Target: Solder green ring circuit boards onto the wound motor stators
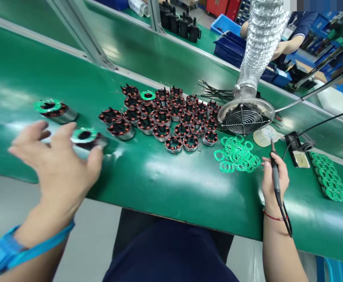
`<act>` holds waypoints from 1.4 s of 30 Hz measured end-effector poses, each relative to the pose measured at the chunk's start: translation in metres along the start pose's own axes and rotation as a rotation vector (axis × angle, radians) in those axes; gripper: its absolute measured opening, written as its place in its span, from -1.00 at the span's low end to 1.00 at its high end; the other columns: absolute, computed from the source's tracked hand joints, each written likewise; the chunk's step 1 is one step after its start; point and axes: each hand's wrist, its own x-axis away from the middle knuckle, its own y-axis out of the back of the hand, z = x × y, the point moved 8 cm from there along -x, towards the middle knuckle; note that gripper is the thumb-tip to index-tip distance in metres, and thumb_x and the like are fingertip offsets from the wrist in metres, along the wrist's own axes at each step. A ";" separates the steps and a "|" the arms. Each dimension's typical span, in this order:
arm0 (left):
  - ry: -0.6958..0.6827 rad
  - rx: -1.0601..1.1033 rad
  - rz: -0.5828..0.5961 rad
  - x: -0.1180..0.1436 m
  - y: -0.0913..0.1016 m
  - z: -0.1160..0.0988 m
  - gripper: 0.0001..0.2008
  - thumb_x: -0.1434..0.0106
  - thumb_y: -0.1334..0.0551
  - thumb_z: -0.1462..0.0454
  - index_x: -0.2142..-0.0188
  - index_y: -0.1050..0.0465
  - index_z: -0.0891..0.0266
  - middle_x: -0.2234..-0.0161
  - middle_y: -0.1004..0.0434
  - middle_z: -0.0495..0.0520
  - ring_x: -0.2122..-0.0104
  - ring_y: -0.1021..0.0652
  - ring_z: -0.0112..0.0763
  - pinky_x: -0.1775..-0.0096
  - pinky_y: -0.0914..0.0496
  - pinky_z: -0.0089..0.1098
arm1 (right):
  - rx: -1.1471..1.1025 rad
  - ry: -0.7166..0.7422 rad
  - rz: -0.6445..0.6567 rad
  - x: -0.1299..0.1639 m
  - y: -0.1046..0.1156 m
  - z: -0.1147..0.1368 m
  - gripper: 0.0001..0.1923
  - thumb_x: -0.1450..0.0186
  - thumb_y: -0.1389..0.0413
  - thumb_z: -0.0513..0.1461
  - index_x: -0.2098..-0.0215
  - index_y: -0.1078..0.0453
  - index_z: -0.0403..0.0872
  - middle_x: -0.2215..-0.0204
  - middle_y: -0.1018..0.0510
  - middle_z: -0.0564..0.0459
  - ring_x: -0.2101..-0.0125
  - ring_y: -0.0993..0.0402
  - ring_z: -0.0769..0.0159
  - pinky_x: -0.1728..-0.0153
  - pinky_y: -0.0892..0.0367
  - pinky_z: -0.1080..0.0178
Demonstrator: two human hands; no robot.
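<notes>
My left hand (61,164), fingers spread and slightly blurred, is at the left of the bench beside a motor stator (86,137) with a green ring-shaped circuit board on top. The stator shows between thumb and forefinger; whether they touch it I cannot tell. Just behind lies another board-topped stator (56,111), tilted. My right hand (275,176) grips a soldering iron (275,172), its tip up against or just in front of a round whitish container (265,136). Left of that hand is a loose heap of green ring boards (238,154).
Many copper-wound stators (162,117) stand mid-bench, one topped by a green board (148,95). A fume extractor hood (244,115) hangs from a silver duct (261,43). An iron stand (299,150) and a board panel (331,178) lie right. Another person's hand (279,50) shows behind.
</notes>
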 end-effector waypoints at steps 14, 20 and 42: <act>-0.324 0.249 0.370 0.020 -0.022 -0.080 -0.48 -0.48 -0.01 -0.10 0.03 -0.56 0.21 0.02 -0.50 0.35 -0.06 -0.53 0.20 -0.07 -0.46 0.26 | -0.021 0.210 0.249 0.040 -0.021 0.060 -0.63 -0.52 -0.09 -0.14 -0.26 -0.41 0.05 0.19 -0.77 0.02 0.38 -0.74 0.30 0.27 -0.66 0.20; -0.263 0.656 0.528 0.038 -0.033 -0.097 -0.80 -0.46 -0.12 0.01 0.16 -0.39 0.01 0.16 -0.48 0.02 0.21 -0.59 -0.21 0.18 -0.54 -0.12 | -0.063 0.269 0.433 0.059 -0.054 0.090 -0.71 -0.52 -0.06 -0.23 -0.19 -0.35 0.06 0.08 -0.75 -0.01 0.21 -0.76 0.28 0.07 -0.66 0.14; -0.346 0.779 1.086 0.051 -0.107 -0.165 -0.40 -0.28 -0.17 -0.10 -0.18 -0.29 0.18 0.20 -0.58 0.08 0.17 -0.60 -0.17 0.03 -0.51 -0.09 | 0.076 0.275 0.751 0.108 -0.101 0.123 -0.53 -0.37 -0.11 -0.23 -0.23 -0.18 -0.05 0.15 -0.64 -0.02 0.12 -0.61 0.13 0.02 -0.47 0.02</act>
